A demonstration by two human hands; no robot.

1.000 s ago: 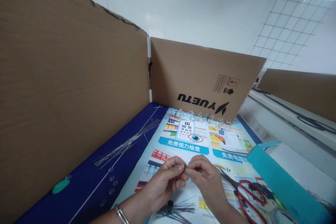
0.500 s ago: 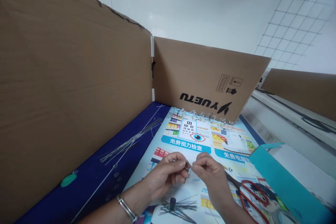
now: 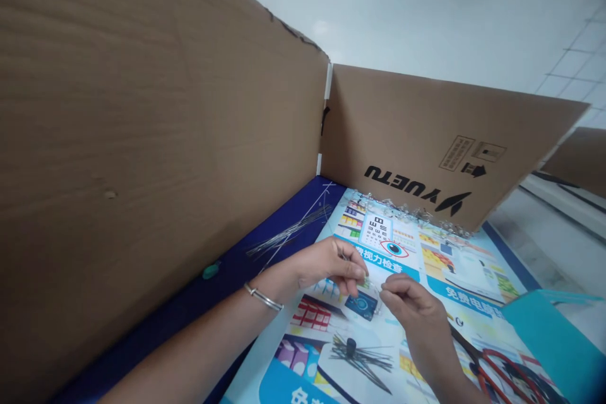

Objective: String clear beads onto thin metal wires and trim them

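Observation:
Over the printed sheet (image 3: pixel 326 353), my left hand (image 3: pixel 343 265) and my right hand (image 3: pixel 411 306) face each other with a small gap between them. Both are closed in a pinch. A thin, curved wire (image 3: pixel 379 297) shows faintly between the fingertips; its ends are hidden. Below my hands lies a fanned bunch of short dark wires (image 3: pixel 372 363) with a small black piece (image 3: pixel 351 346) on it. Red-handled scissors (image 3: pixel 497 366) lie to the right, partly covered by my right forearm.
Cardboard panels stand at the left (image 3: pixel 189 126) and back (image 3: pixel 426 120). Long thin wires (image 3: pixel 291 230) lie on the blue strip near a green spot (image 3: pixel 211 271). Small bent wire pieces (image 3: pixel 411 211) line the back panel's foot. A teal box (image 3: pixel 553 334) stands at right.
The view has turned left, so the surroundings sit further right. My left hand has risen and drawn slightly away from my right hand, widening the gap. Both stay pinched.

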